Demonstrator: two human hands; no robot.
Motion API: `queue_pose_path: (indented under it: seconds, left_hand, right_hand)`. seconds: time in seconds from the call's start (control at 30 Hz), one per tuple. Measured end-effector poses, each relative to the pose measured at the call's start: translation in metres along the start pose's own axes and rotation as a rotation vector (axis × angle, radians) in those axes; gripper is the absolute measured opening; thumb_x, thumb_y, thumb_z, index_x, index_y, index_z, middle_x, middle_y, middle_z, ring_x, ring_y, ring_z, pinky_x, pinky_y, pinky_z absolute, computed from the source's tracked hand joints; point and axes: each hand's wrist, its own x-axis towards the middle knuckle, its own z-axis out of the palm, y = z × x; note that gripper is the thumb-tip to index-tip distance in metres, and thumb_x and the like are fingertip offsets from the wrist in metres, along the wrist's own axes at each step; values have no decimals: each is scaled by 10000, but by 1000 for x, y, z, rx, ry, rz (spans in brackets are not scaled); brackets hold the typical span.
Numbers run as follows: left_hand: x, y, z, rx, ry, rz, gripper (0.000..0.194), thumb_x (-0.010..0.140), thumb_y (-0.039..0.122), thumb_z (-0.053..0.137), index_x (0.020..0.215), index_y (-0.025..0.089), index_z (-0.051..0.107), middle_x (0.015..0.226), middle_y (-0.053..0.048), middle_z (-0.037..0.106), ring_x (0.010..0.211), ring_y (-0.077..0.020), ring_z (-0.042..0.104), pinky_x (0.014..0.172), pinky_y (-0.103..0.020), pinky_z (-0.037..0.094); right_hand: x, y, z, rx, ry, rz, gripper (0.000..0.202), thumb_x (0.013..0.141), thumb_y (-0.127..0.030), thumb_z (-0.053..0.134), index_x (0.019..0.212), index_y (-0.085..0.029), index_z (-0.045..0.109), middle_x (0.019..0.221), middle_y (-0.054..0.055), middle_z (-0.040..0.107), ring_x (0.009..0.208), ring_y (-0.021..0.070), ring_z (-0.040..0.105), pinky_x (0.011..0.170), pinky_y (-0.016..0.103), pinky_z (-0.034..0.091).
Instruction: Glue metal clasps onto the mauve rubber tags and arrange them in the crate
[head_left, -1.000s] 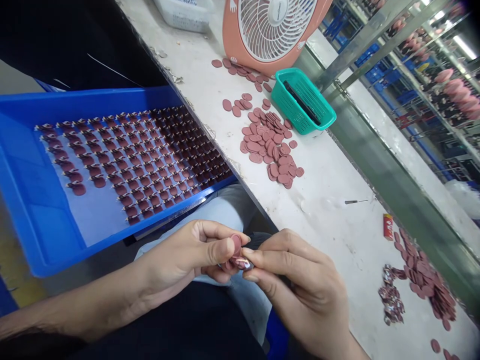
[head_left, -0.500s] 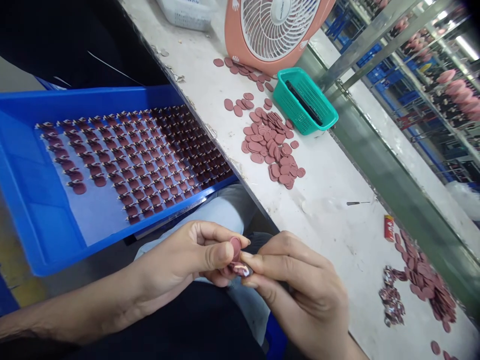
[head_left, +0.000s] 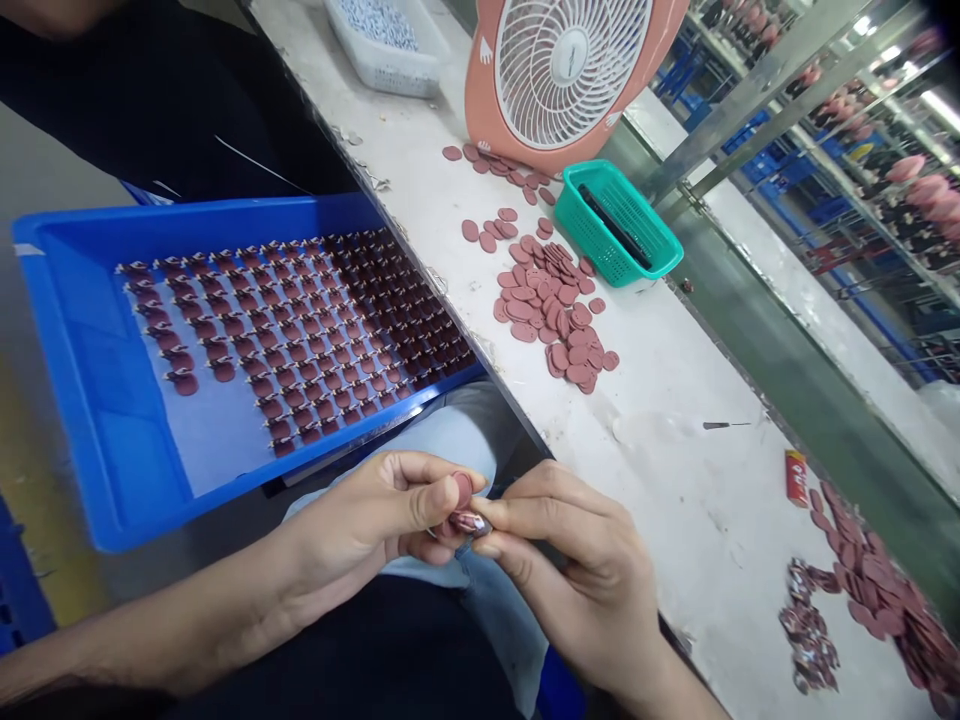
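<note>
Over my lap, my left hand (head_left: pixel 390 512) is closed, pinching a reddish-brown oval disc (head_left: pixel 463 489) between thumb and fingers. My right hand (head_left: pixel 581 565) pinches a small shiny metallic piece (head_left: pixel 471 522) by its near end, against the lower edge of the disc. Fingers partly cover both parts, so I cannot tell whether they are joined. Left of my hands, a blue tray (head_left: pixel 79 400) holds rows of similar discs, each with a shiny piece at its top. On the bench to the right lie a heap of shiny pieces (head_left: pixel 808 632) and a heap of discs (head_left: pixel 874 570).
Another pile of discs (head_left: pixel 551 300) lies mid-bench beside a green basket (head_left: pixel 664 262) with a dark object inside. Behind stand an orange fan (head_left: pixel 574 60) and a white container (head_left: pixel 394 75). A thin-tipped tool (head_left: pixel 718 425) and a red-yellow packet (head_left: pixel 796 477) lie rightward. A dark-clothed person (head_left: pixel 165 110) sits upper left.
The view has shifted, so the tray and bench appear further right and lower. My hands keep their grip on the disc and shiny piece, which now looks turned slightly.
</note>
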Motion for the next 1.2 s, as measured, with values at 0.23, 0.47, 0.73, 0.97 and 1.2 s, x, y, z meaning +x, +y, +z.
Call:
queue_pose_path:
  seconds: [0.23, 0.47, 0.73, 0.97, 1.2]
  left_hand:
    - [2, 1, -2, -3, 9, 5, 339, 658, 457, 963, 816, 183, 841, 696, -33, 742, 605, -87, 654, 552, -114, 556]
    - [14, 8, -15, 69, -54, 42, 657, 615, 635, 914, 1082, 185, 811, 954, -86, 754, 795, -182, 717, 522, -178, 613]
    - [25, -2, -9, 127, 350, 447, 423, 559, 369, 1015, 791, 166, 725, 729, -4, 692, 651, -138, 620, 454, -168, 556]
    - [31, 0, -17, 162, 399, 524, 311, 697, 358, 917, 812, 171, 697, 891, -66, 780, 683, -139, 647, 513, -177, 522]
    - [16, 19, -71, 669, 800, 599, 458, 853, 606, 670, 1049, 197, 728, 1042, -106, 789, 875, -263, 740, 619, -308, 602]
  right_hand:
    - [4, 4, 3, 34, -1, 11, 132, 899, -113, 740, 1003, -185, 780, 816, 18, 733, 736, 108, 680, 681, 207, 583]
    - [6, 14, 2, -72, 52, 1, 123, 902, -133, 738, 1013, -179, 764, 827, 7, 717, 732, 88, 670, 668, 183, 557]
    - [12, 35, 42, -735, 328, -277, 176, 938, -97, 688, 1113, -83, 691, 817, 79, 698, 719, 161, 587, 644, 300, 503]
    - [25, 48, 68, -663, 291, -268, 109, 963, -129, 664, 1056, -94, 710, 814, 74, 677, 721, 166, 548, 657, 302, 482]
    - [20, 30, 80, -571, 235, -365, 155, 890, -77, 740, 1044, -76, 719, 757, 63, 693, 663, 149, 572, 597, 286, 496]
